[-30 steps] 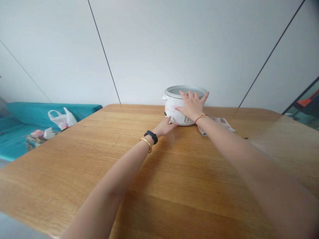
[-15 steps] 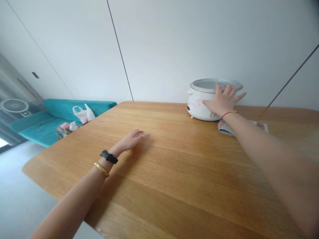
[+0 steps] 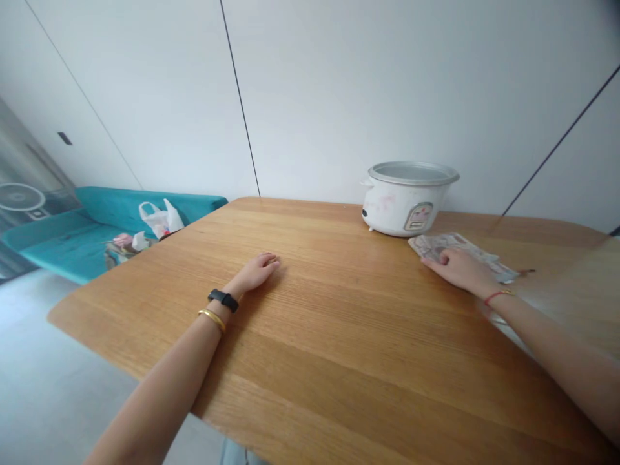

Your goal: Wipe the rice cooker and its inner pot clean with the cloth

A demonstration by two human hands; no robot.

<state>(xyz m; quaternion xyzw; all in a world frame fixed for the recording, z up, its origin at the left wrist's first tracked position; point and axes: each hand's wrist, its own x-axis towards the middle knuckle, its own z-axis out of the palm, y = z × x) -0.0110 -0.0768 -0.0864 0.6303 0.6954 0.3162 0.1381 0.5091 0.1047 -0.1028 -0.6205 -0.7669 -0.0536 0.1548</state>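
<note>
My right hand [image 3: 458, 268] rests at the near left side of a folded patterned cloth [image 3: 467, 244]. Its fingers are curled down against the fabric, partly hiding it. Just behind the cloth, a white rice cooker [image 3: 390, 205] stands upright without a lid, its grey rim and inside showing and a small control panel facing me. On the left, my left hand [image 3: 256, 271] lies on the wooden table [image 3: 329, 323], fingers loosely bent, thumb a little apart, holding nothing. That wrist has a black band and a gold bangle; a red string circles the right one.
A pale wall with dark seams [image 3: 310, 97] rises behind the table. Off to the left, a teal sofa [image 3: 53, 248] bears a white plastic bag [image 3: 157, 221] and a small heap of things. A fan [image 3: 20, 197] stands at the far left. Beneath my right forearm is a pale, blurred patch.
My right hand has come away from the rice cooker's front and down to the cloth, its spread fingers now curled. My left hand has barely moved.
</note>
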